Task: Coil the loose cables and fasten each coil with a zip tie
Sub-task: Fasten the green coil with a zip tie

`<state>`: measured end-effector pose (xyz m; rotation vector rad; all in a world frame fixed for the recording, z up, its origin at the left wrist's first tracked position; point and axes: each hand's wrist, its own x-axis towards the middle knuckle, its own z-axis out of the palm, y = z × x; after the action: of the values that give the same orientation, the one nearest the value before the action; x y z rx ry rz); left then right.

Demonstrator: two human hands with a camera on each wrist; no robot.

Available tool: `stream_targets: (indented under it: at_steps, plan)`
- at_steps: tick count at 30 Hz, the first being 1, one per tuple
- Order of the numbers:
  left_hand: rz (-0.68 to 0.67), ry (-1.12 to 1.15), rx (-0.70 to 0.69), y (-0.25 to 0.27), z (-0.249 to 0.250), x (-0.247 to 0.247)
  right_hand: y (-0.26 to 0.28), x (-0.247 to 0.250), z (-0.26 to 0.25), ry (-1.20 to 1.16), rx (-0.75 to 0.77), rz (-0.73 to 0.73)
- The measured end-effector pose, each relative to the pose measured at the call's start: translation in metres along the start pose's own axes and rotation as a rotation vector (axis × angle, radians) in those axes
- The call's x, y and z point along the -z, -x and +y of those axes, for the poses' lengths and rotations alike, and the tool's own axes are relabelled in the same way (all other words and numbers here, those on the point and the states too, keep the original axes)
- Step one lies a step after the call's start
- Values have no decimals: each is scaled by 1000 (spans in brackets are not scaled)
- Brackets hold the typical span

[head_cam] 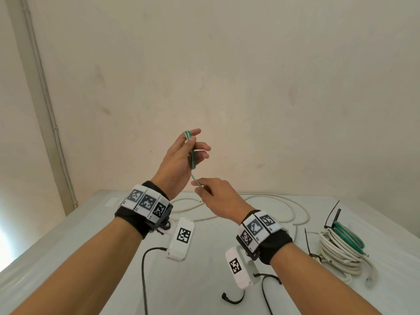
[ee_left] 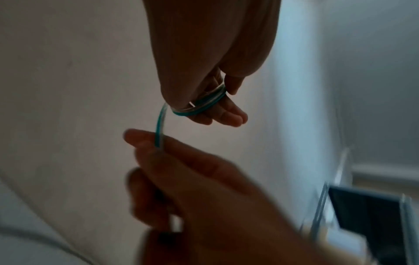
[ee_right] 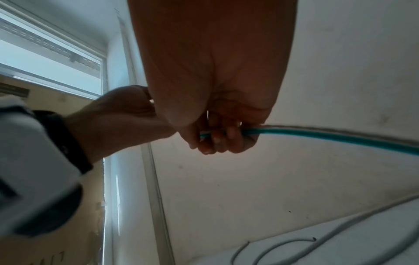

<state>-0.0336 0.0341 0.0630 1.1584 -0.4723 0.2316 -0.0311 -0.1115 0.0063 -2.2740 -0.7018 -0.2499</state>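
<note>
- Forearms fill the bottom of the head view, each wearing a wrist camera (head_cam: pixel 180 239) on a black strap, both hands raised above the table (head_cam: pixel 79 242).
- Left hand (head_cam: pixel 181 160) carries the green cable (head_cam: pixel 192 155) wound in a few turns round its fingers, which lie nearly straight and act as a former so the loops keep one size.
- Right hand (head_cam: pixel 218 198), just below it, pinches the cable's free tail between thumb and fingertip, apparently to feed on the next turn.
- White loose cable (head_cam: pixel 272 208) sprawls on the table behind the hands, not yet coiled.
- Finished coils (head_cam: pixel 341 251), white and green, lie at the right with black zip ties (head_cam: pixel 307 241) beside them, within easy reach for fastening.
</note>
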Motion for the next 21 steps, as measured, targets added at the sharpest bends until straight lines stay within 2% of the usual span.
stream_targets:
  at_steps: [4, 7, 12, 21]
  plan:
    - [-64, -667, -89, 7, -6, 7, -1, 4, -6, 140, 72, 39]
    - [-118, -994, -73, 9, -14, 18, -2, 16, -8, 136, 113, 126]
    - [-217, -1042, 128, 13, -12, 34, -6, 41, -1, 148, 179, 222]
    - [-254, -731, 457, 20, 5, 19, -5, 40, 6, 126, 233, 223]
